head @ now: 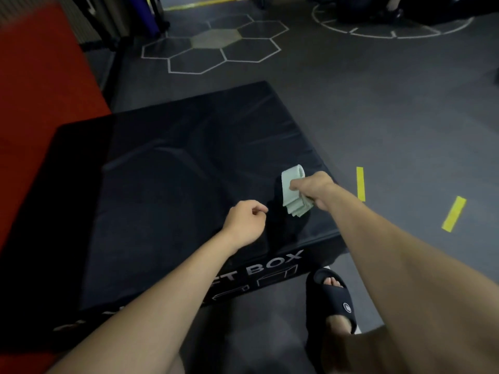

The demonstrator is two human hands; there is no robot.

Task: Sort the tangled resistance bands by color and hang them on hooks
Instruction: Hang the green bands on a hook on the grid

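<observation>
Gripped in the right hand [313, 190], a folded bunch of pale green resistance bands [294, 191] is held above the near right corner of a black padded box [167, 184]. The fingers of that hand are closed around the middle of the bunch, so that a folded end stands up above the fist and the loose layered ends hang out below it. Whether the lower ends touch the box top cannot be told; a dark shape is seen directly beneath them, and it cannot be made out as a shadow or as another thing.

The left hand [247, 221] is held just beside the bunch, to its left, over the near edge of the box top. Its fingers are curled loosely inward with the fingertips [263, 210] drawn close to the thumb, and nothing is seen held in them. The two hands are kept apart, not touching.

White lettering ending in "BOX" [272, 264] is printed on the near side wall of the box. A foot in a black slide sandal [333, 298] is planted on the dark floor [391, 117] just off the near right corner. Yellow tape strips [454, 214] are stuck to the floor to the right, white hexagon outlines [216, 47] are marked beyond the far edge, and a red mat [40, 85] is laid along the left side.
</observation>
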